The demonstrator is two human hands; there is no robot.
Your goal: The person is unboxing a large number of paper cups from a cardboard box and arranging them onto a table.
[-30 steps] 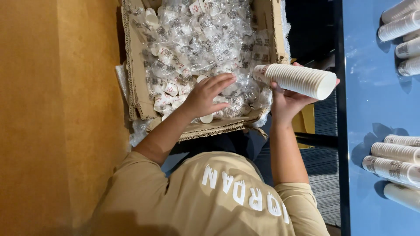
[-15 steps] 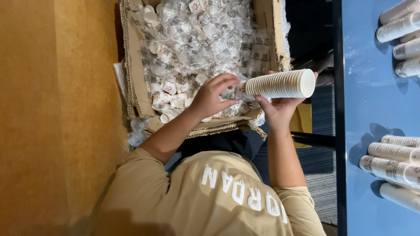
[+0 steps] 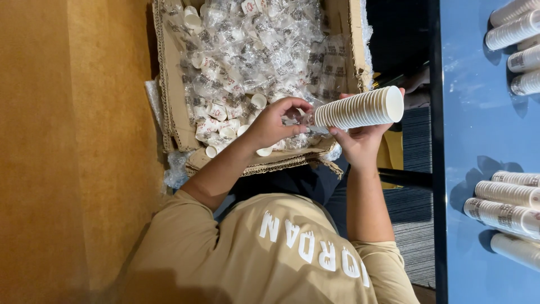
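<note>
Tan short-sleeved T-shirt (image 3: 270, 253) — white block lettering on front, bare forearms, dark trousers

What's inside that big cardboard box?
The cardboard box holds lots of small paper cups in crinkly clear plastic bags. The bags cover the bottom, so whatever lies underneath them is hidden.

The cup stack (image 3: 360, 108) in the right hand (image 3: 360, 147) was matt white paper with ridged rims. The box (image 3: 169, 84) was rough brown cardboard, its torn edges showing corrugation. Inside, crinkled clear plastic wrap (image 3: 264, 50) shone glossy over more paper cups. The left hand (image 3: 273, 125) touched that wrap. The tabletop (image 3: 467, 129) looked smooth, slightly glossy blue. The shirt (image 3: 270, 253) was matt tan cloth.
</note>
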